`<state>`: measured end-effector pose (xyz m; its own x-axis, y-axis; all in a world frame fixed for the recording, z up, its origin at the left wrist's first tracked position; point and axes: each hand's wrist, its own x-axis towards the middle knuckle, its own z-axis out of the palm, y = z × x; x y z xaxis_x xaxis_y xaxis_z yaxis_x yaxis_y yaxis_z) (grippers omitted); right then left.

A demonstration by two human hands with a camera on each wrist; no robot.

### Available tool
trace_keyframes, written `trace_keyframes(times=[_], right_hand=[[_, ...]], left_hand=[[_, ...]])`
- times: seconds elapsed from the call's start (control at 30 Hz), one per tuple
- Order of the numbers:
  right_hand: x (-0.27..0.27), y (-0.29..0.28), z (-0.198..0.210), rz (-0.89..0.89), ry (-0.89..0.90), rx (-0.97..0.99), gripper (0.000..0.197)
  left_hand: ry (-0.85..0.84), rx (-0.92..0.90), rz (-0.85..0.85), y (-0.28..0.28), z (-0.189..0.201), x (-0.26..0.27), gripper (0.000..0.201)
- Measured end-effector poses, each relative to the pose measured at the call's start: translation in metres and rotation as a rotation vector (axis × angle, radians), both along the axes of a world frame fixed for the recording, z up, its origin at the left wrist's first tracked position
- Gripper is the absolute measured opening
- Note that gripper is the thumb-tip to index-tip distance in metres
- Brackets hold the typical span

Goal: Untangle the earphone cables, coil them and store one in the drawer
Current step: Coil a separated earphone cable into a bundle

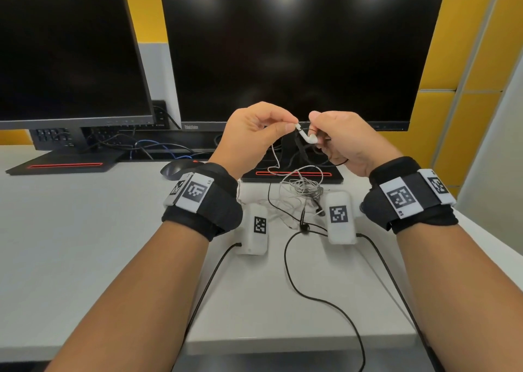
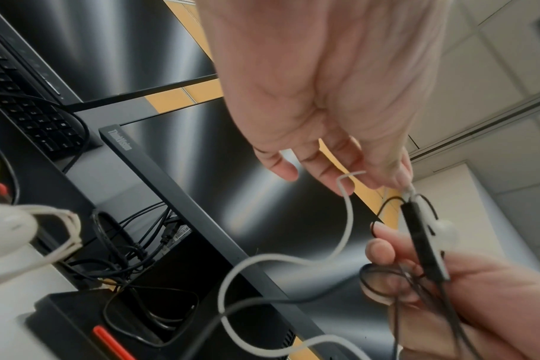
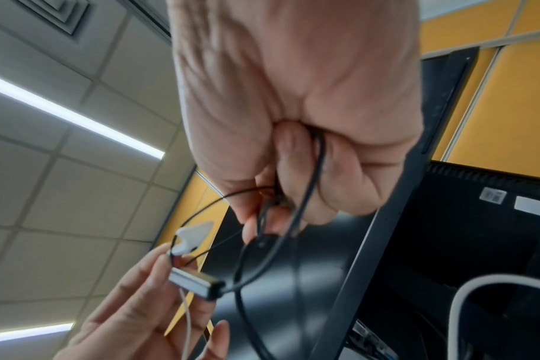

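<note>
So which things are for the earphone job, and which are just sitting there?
For the job:
- thin white earphone cable with its white earbud, pinched by the left hand
- thin black earphone cable with a black inline remote, gripped by the right hand
- tangled cable heap on the white desk

Just lying about:
- two black monitors
- black mouse
- black keyboard

An office workstation: 2 dark monitors [image 1: 285,48] stand side by side on a white desk [image 1: 70,244], with a black keyboard [image 2: 25,97] and a mouse [image 1: 175,169] behind. Overhead are ceiling tiles [image 3: 46,219] with strip lights [image 3: 71,114], and yellow wall panels [image 1: 464,46] back the desk.
</note>
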<state>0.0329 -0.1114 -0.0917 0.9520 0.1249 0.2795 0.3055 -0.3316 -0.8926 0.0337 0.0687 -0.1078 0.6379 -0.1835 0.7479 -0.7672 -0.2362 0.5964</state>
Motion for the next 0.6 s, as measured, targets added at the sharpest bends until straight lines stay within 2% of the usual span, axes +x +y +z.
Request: trace_keyframes(times=[0.1,0.2,0.33,0.47,0.6], right_hand=[[0.000,-0.002,-0.001,-0.061,-0.015,-0.128,0.035],[0.002,-0.005,-0.002,-0.173,-0.042,-0.260,0.032],[0.005,-0.011,-0.002,-0.156,-0.073,-0.189,0.035],[0.007,-0.009,-0.002,-0.162,-0.128,-0.086,0.037],[0.005,-0.008,0.002,-0.066,-0.157,0.198,0.037]], left_hand=[[0.023,-0.070,0.017,-0.002,0.001,-0.002,0.013],[0.062,-0.245,0.067,0.000,0.002,0.000,0.010],[0.122,-0.330,0.153,0.002,0.001,0.003,0.011],[0.186,-0.201,0.277,0.004,-0.002,0.007,0.006],[0.272,0.030,0.295,0.005,-0.005,0.009,0.009]])
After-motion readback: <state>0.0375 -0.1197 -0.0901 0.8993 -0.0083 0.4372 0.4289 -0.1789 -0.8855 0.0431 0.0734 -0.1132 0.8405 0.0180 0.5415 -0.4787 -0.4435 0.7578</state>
